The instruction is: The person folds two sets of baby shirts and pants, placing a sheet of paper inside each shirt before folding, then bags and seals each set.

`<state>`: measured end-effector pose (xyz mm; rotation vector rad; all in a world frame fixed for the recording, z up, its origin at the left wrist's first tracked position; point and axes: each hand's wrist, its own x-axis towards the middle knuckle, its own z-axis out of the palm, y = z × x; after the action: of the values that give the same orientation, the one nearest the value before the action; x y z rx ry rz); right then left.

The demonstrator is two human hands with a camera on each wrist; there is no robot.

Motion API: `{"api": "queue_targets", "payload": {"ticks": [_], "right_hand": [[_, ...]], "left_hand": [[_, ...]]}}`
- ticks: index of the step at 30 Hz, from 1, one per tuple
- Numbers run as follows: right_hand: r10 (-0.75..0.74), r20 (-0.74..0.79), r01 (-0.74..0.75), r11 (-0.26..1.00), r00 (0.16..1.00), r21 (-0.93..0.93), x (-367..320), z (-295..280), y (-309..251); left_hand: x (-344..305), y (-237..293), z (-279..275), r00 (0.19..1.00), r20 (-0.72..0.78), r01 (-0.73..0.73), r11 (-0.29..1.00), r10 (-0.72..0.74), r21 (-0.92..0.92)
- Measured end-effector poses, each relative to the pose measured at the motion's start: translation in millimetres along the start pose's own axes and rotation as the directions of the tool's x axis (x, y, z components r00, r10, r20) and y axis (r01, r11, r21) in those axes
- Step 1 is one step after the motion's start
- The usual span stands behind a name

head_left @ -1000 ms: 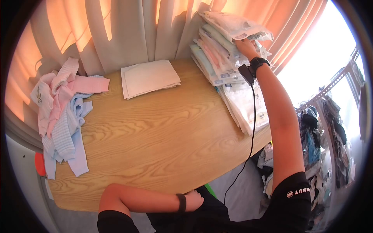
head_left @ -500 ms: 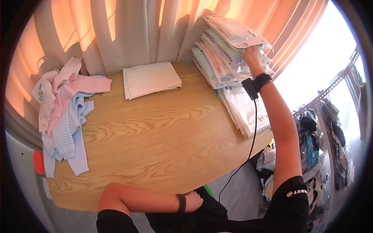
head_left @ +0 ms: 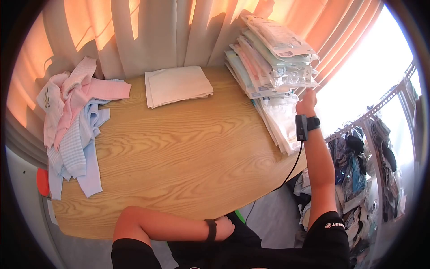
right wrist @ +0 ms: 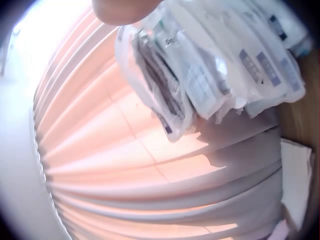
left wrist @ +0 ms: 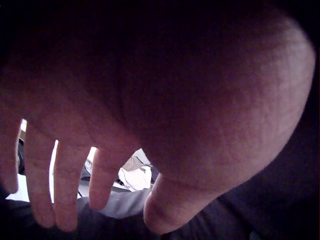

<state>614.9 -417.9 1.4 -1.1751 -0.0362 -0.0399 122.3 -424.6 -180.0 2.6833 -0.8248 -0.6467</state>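
My right hand (head_left: 307,104) is at the right side of a tall stack of clear plastic bags (head_left: 277,67) with folded garments inside, fingertips close to the edges of the middle bags. In the right wrist view the stack (right wrist: 200,65) fills the upper right, and only a blurred bit of that hand (right wrist: 125,10) shows at the top; I cannot tell whether it grips a bag. My left hand (head_left: 224,228) rests at the lap by the near table edge. Seen from the left wrist, this hand (left wrist: 100,100) has its fingers straight and nothing in them.
Loose pink (head_left: 107,89) and light blue knitted clothes (head_left: 74,152) lie heaped at the table's left. Flat white sheets (head_left: 179,85) lie at the back of the wooden table (head_left: 170,152). Curtains (head_left: 156,36) hang behind. A rack with bagged items (head_left: 354,157) stands right. A cable runs from my right wrist.
My right hand has come down and towards me along the stack's right side, away from under the top bag. That bag now lies flatter on the stack. The left hand stays put.
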Motion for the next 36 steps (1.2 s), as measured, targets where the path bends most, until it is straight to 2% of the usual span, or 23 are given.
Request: {"api": "queue_targets", "payload": {"ticks": [2, 3, 5, 8, 14, 15, 16, 18, 19, 21, 22, 23, 26, 29, 36], "right_hand": [[0.317, 0.002, -0.317, 0.947, 0.948, 0.052, 3, -20, 17], [0.413, 0.039, -0.413, 0.896, 0.91, 0.165, -20, -11, 15], [0.57, 0.053, -0.571, 0.808, 0.82, 0.148, -29, -6, 20], [0.58, 0.255, -0.624, 0.768, 0.773, 0.145, -35, -4, 27], [0.5, 0.416, -0.525, 0.849, 0.759, -0.062, 8, 1, 64], [0.341, 0.527, -0.225, 0.935, 0.779, -0.272, 23, -2, 74], [0.204, 0.656, 0.122, 0.901, 0.726, -0.416, 45, -8, 88], [0.098, 0.775, 0.412, 0.801, 0.624, -0.433, 49, -4, 92], [0.087, 0.765, 0.359, 0.845, 0.639, -0.396, 49, -1, 91], [0.157, 0.674, 0.047, 0.96, 0.722, -0.275, 49, 7, 87], [0.259, 0.594, -0.206, 0.966, 0.761, -0.157, 51, 11, 84], [0.373, 0.522, -0.434, 0.901, 0.767, -0.006, 52, 14, 82], [0.25, 0.564, -0.215, 0.968, 0.787, -0.129, 64, 17, 94], [0.198, 0.586, -0.112, 0.977, 0.786, -0.181, 63, 20, 89], [0.255, 0.572, -0.149, 0.962, 0.779, -0.227, 59, 24, 54]], "left_hand": [[-2, 1, -6, 1.0, 0.022, 0.011, 1.0, -0.011, 0.001], [-3, 2, -9, 1.0, 0.025, 0.009, 1.0, -0.009, 0.002], [-5, 2, -14, 1.0, 0.029, 0.01, 1.0, -0.01, 0.007], [-6, 2, -14, 1.0, 0.014, 0.021, 0.999, -0.022, 0.026], [-2, 1, -9, 0.999, 0.023, 0.026, 1.0, -0.026, 0.005], [-2, 1, -10, 0.999, 0.028, 0.023, 1.0, -0.023, 0.005], [-2, 1, -11, 0.999, 0.032, 0.02, 1.0, -0.02, 0.004], [-2, 1, -9, 0.999, 0.03, 0.017, 1.0, -0.017, -0.004], [-1, 0, -6, 1.0, 0.023, 0.016, 1.0, -0.016, -0.011], [0, 0, -4, 1.0, 0.013, 0.019, 1.0, -0.018, -0.019], [0, 1, -4, 1.0, 0.01, 0.02, 1.0, -0.02, -0.019], [0, 1, -4, 1.0, 0.009, 0.019, 1.0, -0.019, -0.017], [-4, 2, -11, 1.0, -0.007, 0.013, 1.0, -0.013, 0.015], [-5, 1, -10, 1.0, -0.02, 0.009, 1.0, -0.009, -0.003], [-3, 2, -8, 1.0, -0.008, 0.023, 0.999, -0.022, 0.025]]}}
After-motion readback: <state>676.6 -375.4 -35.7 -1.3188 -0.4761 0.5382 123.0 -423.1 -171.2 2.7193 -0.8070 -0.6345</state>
